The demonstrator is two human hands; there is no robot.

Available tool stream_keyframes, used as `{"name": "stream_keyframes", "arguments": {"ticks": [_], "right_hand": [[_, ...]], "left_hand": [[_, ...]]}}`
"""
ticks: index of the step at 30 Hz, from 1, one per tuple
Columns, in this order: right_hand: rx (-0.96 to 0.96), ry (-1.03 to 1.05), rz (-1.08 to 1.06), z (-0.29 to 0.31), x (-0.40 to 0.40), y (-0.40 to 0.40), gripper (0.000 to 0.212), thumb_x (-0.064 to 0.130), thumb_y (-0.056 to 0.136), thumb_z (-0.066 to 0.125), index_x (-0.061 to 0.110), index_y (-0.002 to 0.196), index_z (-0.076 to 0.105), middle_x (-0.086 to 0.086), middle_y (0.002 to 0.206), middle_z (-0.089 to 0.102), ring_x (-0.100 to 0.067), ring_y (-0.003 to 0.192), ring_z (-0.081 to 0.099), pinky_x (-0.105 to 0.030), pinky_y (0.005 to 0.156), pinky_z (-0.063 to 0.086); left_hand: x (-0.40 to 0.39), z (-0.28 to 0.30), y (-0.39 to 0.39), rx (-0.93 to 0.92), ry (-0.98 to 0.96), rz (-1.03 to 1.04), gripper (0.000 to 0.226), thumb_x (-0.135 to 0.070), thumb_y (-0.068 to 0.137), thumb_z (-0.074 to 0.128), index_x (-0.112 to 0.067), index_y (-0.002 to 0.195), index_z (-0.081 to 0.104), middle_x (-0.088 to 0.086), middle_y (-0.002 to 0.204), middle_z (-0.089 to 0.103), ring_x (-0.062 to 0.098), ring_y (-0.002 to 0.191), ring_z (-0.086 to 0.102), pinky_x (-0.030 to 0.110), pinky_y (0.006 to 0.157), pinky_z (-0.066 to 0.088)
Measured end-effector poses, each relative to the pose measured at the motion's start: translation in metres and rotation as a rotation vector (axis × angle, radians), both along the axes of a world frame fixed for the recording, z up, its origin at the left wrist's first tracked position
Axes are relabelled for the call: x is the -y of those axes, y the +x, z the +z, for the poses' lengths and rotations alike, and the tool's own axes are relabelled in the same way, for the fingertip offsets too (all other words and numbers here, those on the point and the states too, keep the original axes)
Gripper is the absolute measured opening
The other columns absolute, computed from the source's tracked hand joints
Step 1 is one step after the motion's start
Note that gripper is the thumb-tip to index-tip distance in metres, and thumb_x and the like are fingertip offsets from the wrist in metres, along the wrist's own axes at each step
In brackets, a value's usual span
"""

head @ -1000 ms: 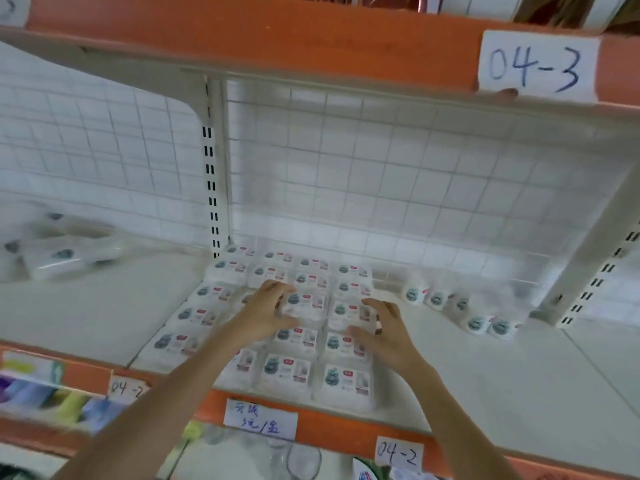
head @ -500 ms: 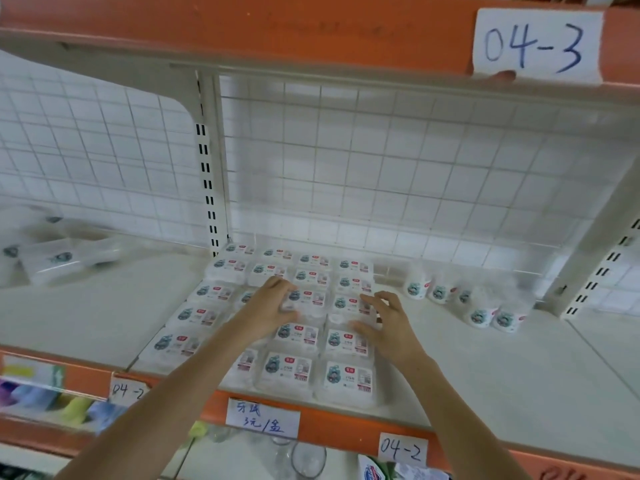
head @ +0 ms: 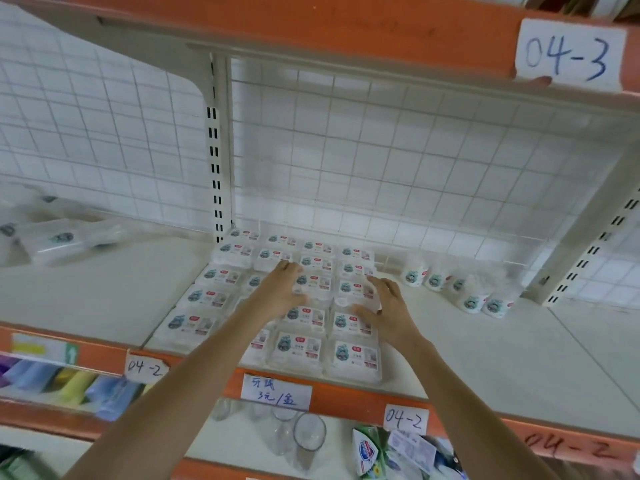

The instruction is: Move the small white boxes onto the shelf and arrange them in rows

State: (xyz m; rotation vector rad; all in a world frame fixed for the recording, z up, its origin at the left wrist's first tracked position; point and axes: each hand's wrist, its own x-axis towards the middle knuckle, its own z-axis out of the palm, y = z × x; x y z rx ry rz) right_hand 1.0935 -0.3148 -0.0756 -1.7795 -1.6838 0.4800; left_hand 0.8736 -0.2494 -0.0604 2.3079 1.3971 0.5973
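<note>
Bright, even light; soft blur, curved edges

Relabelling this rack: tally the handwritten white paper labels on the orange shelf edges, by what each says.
04-3 label: 1
04-2 labels: 2
price label: 1
Total: 4
</note>
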Motion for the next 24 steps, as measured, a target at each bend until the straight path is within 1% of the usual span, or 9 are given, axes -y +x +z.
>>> {"name": "stream_keyframes", "arguments": {"ticks": [3, 5, 7, 10, 13, 16, 18, 20, 24], "right_hand": [[-0.058, -0.021, -0.017, 0.004, 0.006, -0.007, 0.083, 0.035, 0.082, 0.068, 0.021, 0.147, 0.018, -0.002, 0.148, 0.016, -0.019, 0.134, 0.027, -0.020, 0.096, 0.029], [-0.041, -0.006, -0.052, 0.009, 0.015, -0.009, 0.082, 0.039, 0.083, 0.066, 0.021, 0.146, 0.018, -0.002, 0.149, 0.016, -0.019, 0.135, 0.024, -0.026, 0.101, 0.029], [0.019, 0.026, -0.067, 0.015, 0.029, -0.008, 0.071, 0.041, 0.085, 0.061, 0.017, 0.143, 0.027, -0.005, 0.147, 0.025, -0.021, 0.135, 0.029, -0.034, 0.107, 0.030], [0.129, 0.095, -0.068, 0.029, 0.060, -0.007, 0.054, 0.040, 0.089, 0.056, 0.015, 0.135, 0.042, -0.006, 0.135, 0.044, -0.020, 0.122, 0.047, -0.033, 0.100, 0.041], [0.287, 0.173, -0.039, 0.040, 0.101, -0.006, 0.043, 0.039, 0.089, 0.056, 0.018, 0.127, 0.050, -0.003, 0.122, 0.056, -0.016, 0.111, 0.054, -0.030, 0.088, 0.045], [0.418, 0.178, -0.035, 0.038, 0.141, 0.000, 0.039, 0.038, 0.090, 0.054, 0.020, 0.125, 0.050, -0.001, 0.117, 0.059, -0.016, 0.106, 0.055, -0.028, 0.083, 0.045], [0.480, 0.174, -0.023, 0.033, 0.167, 0.004, 0.039, 0.038, 0.091, 0.052, 0.022, 0.126, 0.049, 0.001, 0.118, 0.059, -0.016, 0.107, 0.054, -0.028, 0.082, 0.044], [0.512, 0.156, 0.000, 0.024, 0.192, 0.007, 0.040, 0.038, 0.091, 0.052, 0.023, 0.128, 0.048, 0.001, 0.121, 0.058, -0.017, 0.110, 0.053, -0.029, 0.085, 0.044], [0.567, 0.100, 0.067, -0.003, 0.234, 0.008, 0.041, 0.036, 0.088, 0.057, 0.022, 0.125, 0.053, -0.001, 0.118, 0.060, -0.024, 0.108, 0.055, -0.033, 0.083, 0.046]], "left_hand": [[0.004, 0.002, 0.001, -0.054, 0.008, 0.002, 0.075, -0.029, 0.083, 0.066, -0.007, 0.141, 0.023, 0.014, 0.142, 0.032, 0.025, 0.122, 0.044, 0.031, 0.096, 0.039], [0.010, 0.004, -0.002, -0.041, 0.025, -0.001, 0.081, -0.033, 0.084, 0.065, -0.008, 0.144, 0.017, 0.014, 0.148, 0.021, 0.026, 0.128, 0.039, 0.034, 0.101, 0.036], [0.020, 0.008, -0.008, -0.051, 0.110, 0.007, 0.074, -0.035, 0.087, 0.059, -0.010, 0.144, 0.020, 0.011, 0.149, 0.021, 0.025, 0.130, 0.036, 0.035, 0.102, 0.036], [0.047, 0.015, -0.024, -0.226, 0.327, 0.017, 0.054, -0.036, 0.093, 0.049, -0.011, 0.138, 0.033, 0.010, 0.134, 0.041, 0.025, 0.117, 0.048, 0.034, 0.090, 0.043], [0.083, 0.014, -0.042, -0.238, 0.433, -0.009, 0.045, -0.034, 0.092, 0.049, -0.010, 0.130, 0.046, 0.008, 0.123, 0.052, 0.025, 0.108, 0.053, 0.035, 0.085, 0.045], [0.119, 0.006, -0.065, -0.223, 0.447, 0.007, 0.037, -0.028, 0.088, 0.058, -0.009, 0.120, 0.055, 0.009, 0.114, 0.057, 0.029, 0.103, 0.057, 0.039, 0.082, 0.047], [0.145, -0.002, -0.081, -0.204, 0.473, 0.028, 0.030, -0.028, 0.083, 0.060, -0.009, 0.106, 0.062, 0.009, 0.100, 0.062, 0.031, 0.089, 0.062, 0.040, 0.071, 0.051], [0.174, -0.011, -0.095, -0.219, 0.455, 0.054, 0.033, -0.037, 0.080, 0.049, -0.012, 0.096, 0.063, 0.006, 0.090, 0.063, 0.028, 0.076, 0.064, 0.036, 0.059, 0.052], [0.232, -0.038, -0.112, -0.220, 0.365, 0.098, 0.038, -0.040, 0.078, 0.041, -0.014, 0.093, 0.064, 0.002, 0.088, 0.065, 0.025, 0.073, 0.065, 0.031, 0.058, 0.054]]}}
